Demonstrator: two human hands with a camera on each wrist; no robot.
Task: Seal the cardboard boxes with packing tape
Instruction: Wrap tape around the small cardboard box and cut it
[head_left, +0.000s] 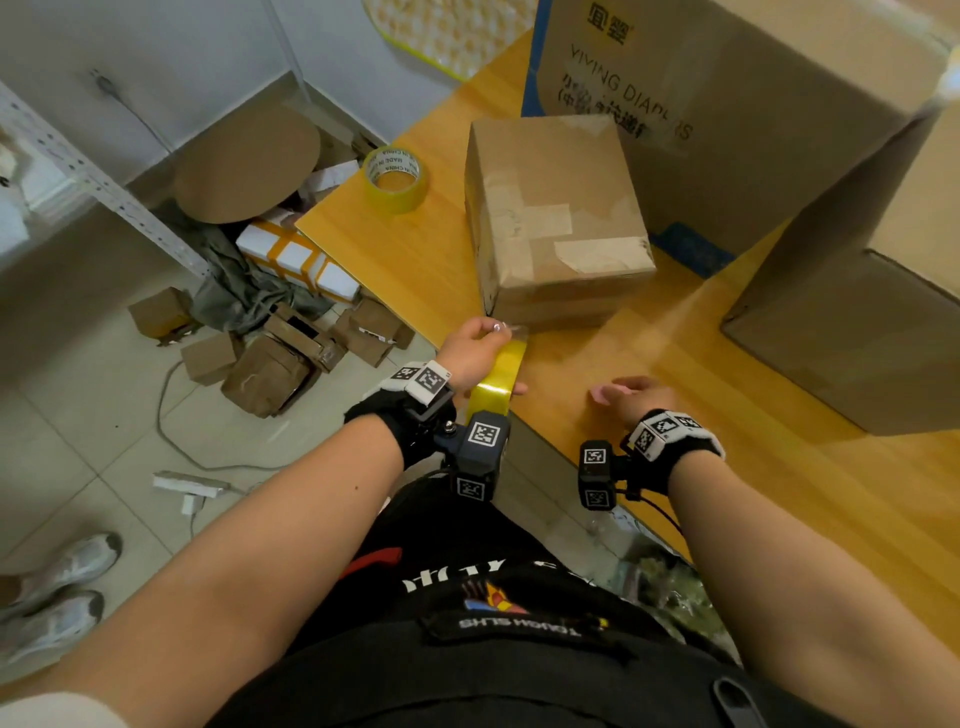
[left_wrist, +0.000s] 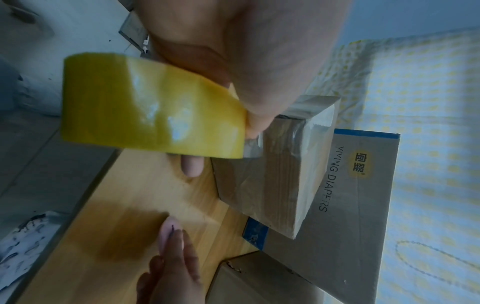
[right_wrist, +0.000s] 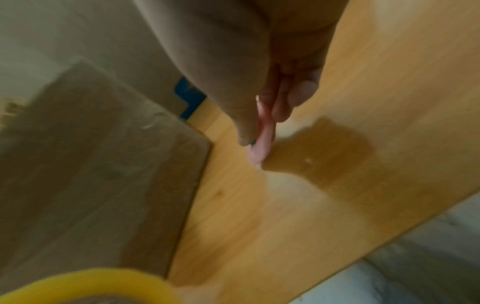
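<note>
The left hand (head_left: 475, 353) grips a yellow tape roll (head_left: 497, 383) at the near edge of the wooden table (head_left: 779, 493). In the left wrist view the thumb (left_wrist: 259, 98) lies on top of the roll, pressing near the place where the clear tape leaves it, and one fingertip (left_wrist: 192, 166) shows from under the roll, so the fingers are wrapped around it through the middle hole. A short strip of tape (left_wrist: 280, 131) runs from under the thumb to the near lower corner of the small cardboard box (head_left: 556, 218), which stands just beyond the fingertips. This box already carries several old tape patches on its top.

The right hand (head_left: 636, 397) is to the right of the roll and does not touch it. Its fingers are held together and nearly straight, and they pinch a small pink object (right_wrist: 261, 144) between thumb and forefinger; what this object is I cannot tell, since the right wrist view is blurred. The tip of the object points down, close to the table surface.

Behind the small box stands a large box with printed letters (head_left: 727, 104), and to the right of the right hand's fingers there is another plain box (head_left: 857, 338). A second tape roll (head_left: 396, 179) lies flat on the table, well beyond the left hand's fingers.
</note>
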